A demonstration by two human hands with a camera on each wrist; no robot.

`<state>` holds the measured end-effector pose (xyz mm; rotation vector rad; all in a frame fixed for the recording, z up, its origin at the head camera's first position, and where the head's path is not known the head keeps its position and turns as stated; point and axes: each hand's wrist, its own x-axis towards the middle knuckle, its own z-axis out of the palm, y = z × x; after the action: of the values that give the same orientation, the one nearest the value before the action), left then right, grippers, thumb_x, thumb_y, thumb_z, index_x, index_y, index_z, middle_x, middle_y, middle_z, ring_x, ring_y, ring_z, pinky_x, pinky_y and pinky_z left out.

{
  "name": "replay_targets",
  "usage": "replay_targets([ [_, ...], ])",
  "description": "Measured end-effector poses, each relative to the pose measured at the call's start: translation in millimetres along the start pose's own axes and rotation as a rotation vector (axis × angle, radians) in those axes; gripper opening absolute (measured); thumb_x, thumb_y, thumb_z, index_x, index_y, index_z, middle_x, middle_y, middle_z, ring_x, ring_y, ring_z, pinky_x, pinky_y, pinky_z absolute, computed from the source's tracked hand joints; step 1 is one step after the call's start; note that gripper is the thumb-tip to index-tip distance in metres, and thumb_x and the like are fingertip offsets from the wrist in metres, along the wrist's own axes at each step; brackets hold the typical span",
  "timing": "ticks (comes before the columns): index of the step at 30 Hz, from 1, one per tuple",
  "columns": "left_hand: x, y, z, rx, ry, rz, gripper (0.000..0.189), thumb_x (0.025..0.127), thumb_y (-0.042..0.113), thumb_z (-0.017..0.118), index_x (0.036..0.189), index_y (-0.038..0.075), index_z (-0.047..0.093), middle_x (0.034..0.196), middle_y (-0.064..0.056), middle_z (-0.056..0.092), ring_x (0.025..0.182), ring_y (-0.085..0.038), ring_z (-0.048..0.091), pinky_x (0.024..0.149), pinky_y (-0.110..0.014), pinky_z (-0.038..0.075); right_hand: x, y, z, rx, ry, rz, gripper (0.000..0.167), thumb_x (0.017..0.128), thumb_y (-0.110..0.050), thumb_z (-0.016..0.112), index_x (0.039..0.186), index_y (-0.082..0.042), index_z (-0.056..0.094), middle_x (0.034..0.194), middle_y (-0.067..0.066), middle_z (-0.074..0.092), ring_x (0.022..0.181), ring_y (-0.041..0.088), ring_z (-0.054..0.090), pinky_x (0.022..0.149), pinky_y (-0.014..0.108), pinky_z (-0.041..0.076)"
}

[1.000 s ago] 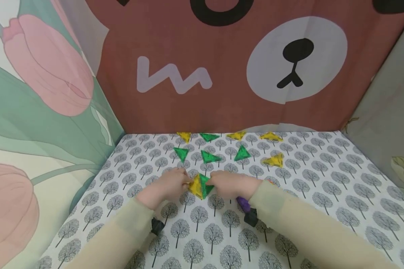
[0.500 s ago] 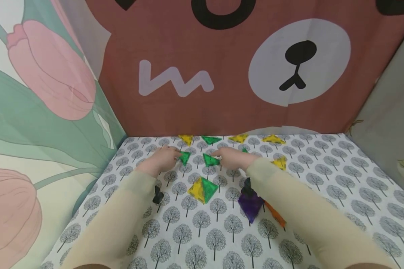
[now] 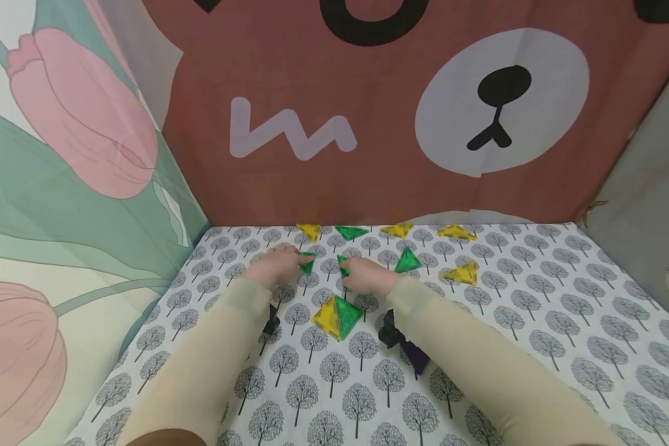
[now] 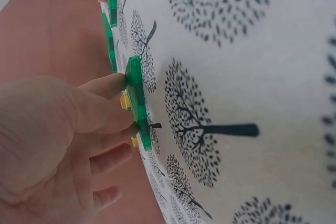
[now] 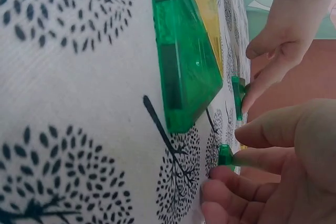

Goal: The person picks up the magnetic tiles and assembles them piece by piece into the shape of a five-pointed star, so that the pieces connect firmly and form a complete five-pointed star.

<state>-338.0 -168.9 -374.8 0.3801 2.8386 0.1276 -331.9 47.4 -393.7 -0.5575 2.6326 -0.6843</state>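
In the head view my left hand [image 3: 279, 265] is at a green triangle magnetic tile [image 3: 308, 262], left of the middle. The left wrist view shows its thumb and index finger gripping that tile [image 4: 136, 98] near the cloth, the other fingers spread. My right hand [image 3: 365, 275] covers most of a second green triangle tile [image 3: 342, 265]. In the right wrist view its fingers bend round this small-looking tile [image 5: 226, 156], index fingertip against it. Nearer me, a yellow triangle tile [image 3: 326, 317] and a green triangle tile [image 3: 348, 317] lie edge to edge as a diamond.
Behind the hands lie another green tile [image 3: 407, 261], a yellow tile [image 3: 464, 273] and a back row of yellow and green tiles [image 3: 351, 233]. A purple tile [image 3: 415, 358] is partly hidden under the right forearm. A bear-print curtain [image 3: 323, 186] hangs behind the tree-print cloth [image 3: 334, 396].
Both hands have left the yellow-green diamond and reached forward to two green tiles farther back. In the last half second the right hand has shifted left over its tile.
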Motion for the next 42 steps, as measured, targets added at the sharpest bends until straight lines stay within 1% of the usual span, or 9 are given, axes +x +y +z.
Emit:
replay_targets([
  [4, 1.4, -0.2, -1.3, 0.033, 0.004, 0.013, 0.064, 0.095, 0.003, 0.050, 0.152, 0.030, 0.039, 0.158, -0.017, 0.027, 0.145, -0.040, 0.017, 0.118, -0.054, 0.007, -2.0, -1, -1, -0.021, 0.009, -0.002, 0.048, 0.102, -0.013, 0.050, 0.148, -0.003, 0.043, 0.151, 0.013, 0.042, 0.137, 0.028, 0.040, 0.104, 0.041, 0.042],
  [7, 0.9, -1.7, -0.9, 0.037, 0.001, 0.010, 0.058, 0.099, 0.008, 0.046, 0.152, 0.031, 0.038, 0.159, -0.018, 0.024, 0.146, -0.040, 0.014, 0.118, -0.054, 0.007, -3.3, -2, -3, -0.032, 0.005, -0.015, 0.047, 0.101, -0.013, 0.051, 0.147, -0.002, 0.044, 0.151, 0.014, 0.042, 0.130, 0.026, 0.045, 0.093, 0.039, 0.045],
  [14, -1.8, -2.9, 3.0, 0.034, 0.027, -0.004, 0.055, 0.101, 0.013, 0.049, 0.151, 0.033, 0.039, 0.159, -0.023, 0.019, 0.146, -0.042, 0.012, 0.117, -0.056, 0.008, -4.4, -1, -5, -0.101, 0.031, -0.002, 0.046, 0.101, -0.017, 0.052, 0.145, -0.006, 0.049, 0.152, 0.017, 0.038, 0.143, 0.033, 0.027, 0.113, 0.047, 0.031],
  [18, -1.7, 3.0, 4.8, 0.053, 0.042, -0.004, 0.059, 0.096, 0.007, 0.052, 0.150, 0.029, 0.042, 0.158, -0.024, 0.022, 0.146, -0.041, 0.013, 0.118, -0.052, 0.007, -4.9, 1, -6, -0.128, 0.042, 0.008, 0.045, 0.101, -0.019, 0.052, 0.145, -0.007, 0.050, 0.154, 0.019, 0.035, 0.145, 0.035, 0.022, 0.116, 0.049, 0.025],
  [25, 1.4, 12.1, 9.2, 0.115, 0.054, 0.026, 0.046, 0.102, 0.011, 0.043, 0.148, 0.015, 0.047, 0.151, -0.022, 0.039, 0.143, -0.041, 0.024, 0.119, -0.050, 0.013, -4.8, 7, -10, -0.152, 0.053, 0.000, 0.044, 0.103, -0.021, 0.049, 0.145, -0.007, 0.050, 0.155, 0.018, 0.034, 0.147, 0.036, 0.016, 0.119, 0.049, 0.015],
  [32, 1.3, 16.2, 10.7, 0.106, 0.047, 0.034, 0.043, 0.105, 0.010, 0.035, 0.144, 0.009, 0.051, 0.147, -0.019, 0.046, 0.142, -0.039, 0.029, 0.119, -0.048, 0.015, -4.9, 13, -12, -0.135, 0.048, -0.033, 0.042, 0.103, -0.018, 0.048, 0.143, -0.003, 0.051, 0.151, 0.018, 0.041, 0.144, 0.037, 0.023, 0.117, 0.050, 0.021],
  [36, -0.8, 16.0, 10.3, 0.121, 0.057, 0.031, 0.038, 0.103, 0.010, 0.040, 0.135, 0.007, 0.061, 0.136, -0.016, 0.057, 0.132, -0.037, 0.042, 0.116, -0.049, 0.024, -4.0, 15, -12, -0.121, 0.046, -0.026, 0.042, 0.103, -0.016, 0.049, 0.143, -0.003, 0.051, 0.149, 0.015, 0.044, 0.143, 0.035, 0.026, 0.114, 0.047, 0.029],
  [39, -1.4, 15.9, 11.1, 0.125, 0.059, 0.013, 0.031, 0.101, 0.009, 0.045, 0.122, 0.007, 0.068, 0.123, -0.012, 0.063, 0.119, -0.033, 0.050, 0.111, -0.048, 0.033, -3.3, 17, -13, -0.116, 0.034, -0.016, 0.042, 0.103, -0.016, 0.048, 0.143, -0.004, 0.051, 0.150, 0.014, 0.044, 0.143, 0.033, 0.028, 0.103, 0.041, 0.041],
  [42, -0.7, 16.5, 12.7, 0.119, 0.058, -0.004, 0.025, 0.100, 0.009, 0.047, 0.111, 0.007, 0.070, 0.115, -0.011, 0.064, 0.111, -0.031, 0.052, 0.105, -0.047, 0.038, -2.6, 19, -12, -0.112, 0.027, -0.021, 0.042, 0.102, -0.015, 0.048, 0.143, -0.003, 0.050, 0.149, 0.013, 0.044, 0.141, 0.032, 0.033, 0.092, 0.039, 0.044],
])
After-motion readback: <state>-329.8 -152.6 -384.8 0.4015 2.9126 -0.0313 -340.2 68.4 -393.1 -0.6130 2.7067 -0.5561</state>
